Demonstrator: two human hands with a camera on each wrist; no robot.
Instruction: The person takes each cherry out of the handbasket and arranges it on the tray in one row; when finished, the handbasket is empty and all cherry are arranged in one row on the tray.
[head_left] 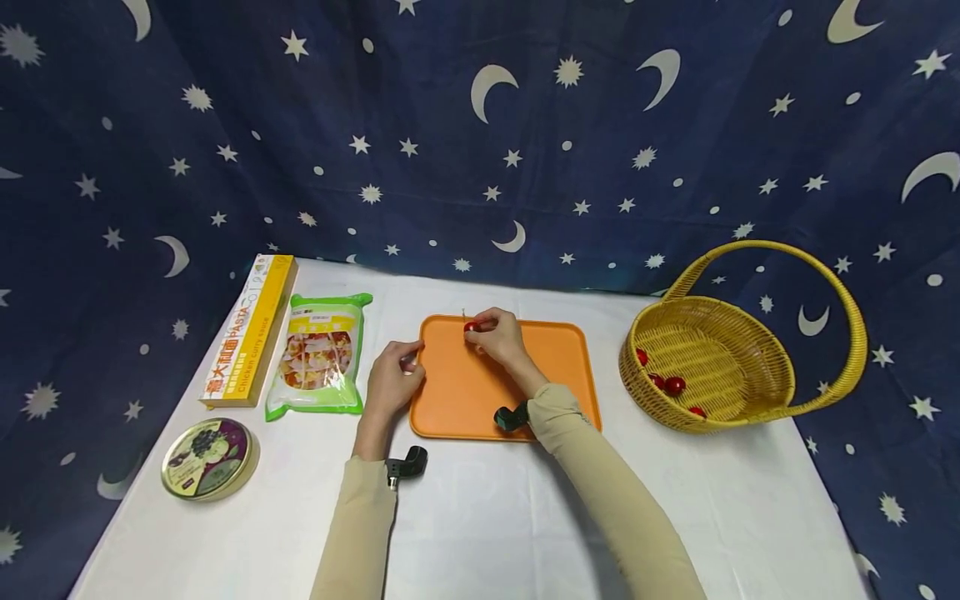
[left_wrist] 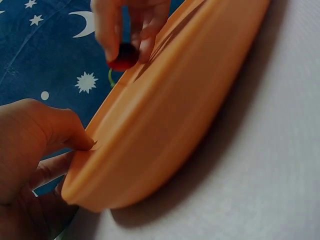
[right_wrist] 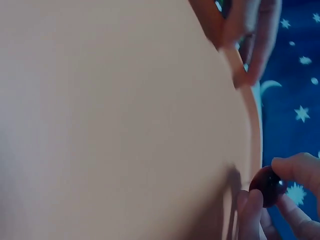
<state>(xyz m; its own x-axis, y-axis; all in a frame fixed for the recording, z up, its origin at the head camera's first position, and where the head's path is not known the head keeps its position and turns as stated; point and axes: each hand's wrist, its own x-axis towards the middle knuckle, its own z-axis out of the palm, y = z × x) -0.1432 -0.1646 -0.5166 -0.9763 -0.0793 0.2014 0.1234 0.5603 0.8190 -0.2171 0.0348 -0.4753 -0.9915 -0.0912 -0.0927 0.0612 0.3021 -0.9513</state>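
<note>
An orange tray (head_left: 450, 400) lies on the white table. At its left edge my left hand (head_left: 393, 379) grips the rim; in the left wrist view the thumb (left_wrist: 75, 135) lies over the rim with fingers on the outer side. Above the tray's far part, my right hand (head_left: 501, 337) pinches a dark red cherry (head_left: 470, 327) between thumb and fingertips. Its green stem (left_wrist: 111, 77) sticks out in the left wrist view. The right wrist view also has the cherry (right_wrist: 267, 186) in the fingertips, near the tray's rim (right_wrist: 255, 125).
Right of the tray stands a yellow wicker basket (head_left: 772, 350) with a tall handle and several cherries (head_left: 675, 386) inside. On the left are a pasta box (head_left: 251, 333), a green-edged food bag (head_left: 318, 354) and a round tin (head_left: 210, 458). A starry blue cloth (head_left: 427, 108) hangs behind.
</note>
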